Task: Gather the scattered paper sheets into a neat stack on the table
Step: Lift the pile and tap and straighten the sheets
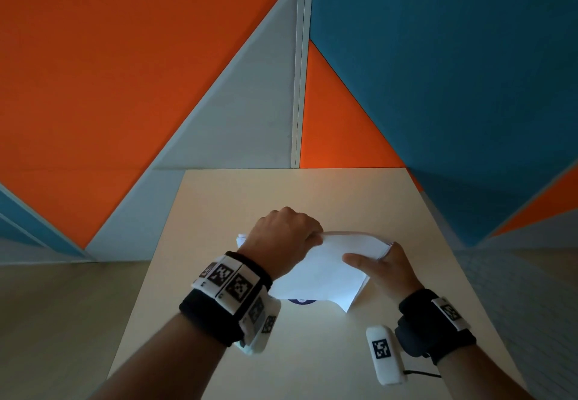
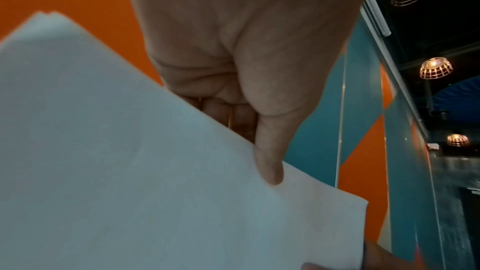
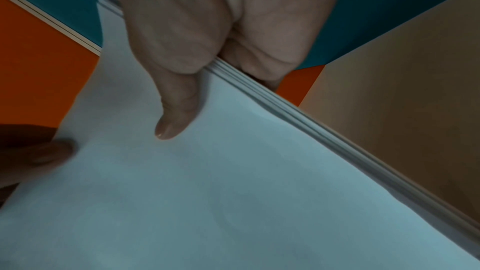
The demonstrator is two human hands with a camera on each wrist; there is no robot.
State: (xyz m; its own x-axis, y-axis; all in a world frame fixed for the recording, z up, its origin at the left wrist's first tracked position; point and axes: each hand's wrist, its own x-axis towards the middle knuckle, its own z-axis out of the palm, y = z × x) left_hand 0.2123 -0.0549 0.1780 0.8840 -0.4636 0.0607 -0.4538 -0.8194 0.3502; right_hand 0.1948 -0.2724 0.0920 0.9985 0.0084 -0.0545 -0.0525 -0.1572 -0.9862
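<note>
A bundle of several white paper sheets (image 1: pixel 325 271) is held tilted above the beige table (image 1: pixel 312 352), its lower corner near the tabletop. My left hand (image 1: pixel 286 237) grips the bundle's top left edge, thumb on the near face (image 2: pixel 270 169) and fingers curled behind the paper (image 2: pixel 130 171). My right hand (image 1: pixel 383 266) pinches the right edge, thumb flat on the front sheet (image 3: pixel 171 122), fingers hidden behind. The layered sheet edges (image 3: pixel 298 114) show in the right wrist view. The left hand's fingertip (image 3: pixel 49 151) touches the sheet at the left.
A dark blue round mark (image 1: pixel 301 300) peeks out under the paper on the table. Orange, blue and grey wall panels (image 1: pixel 156 71) stand right behind the table's far edge (image 1: pixel 294 169). Bare tabletop lies in front of the hands.
</note>
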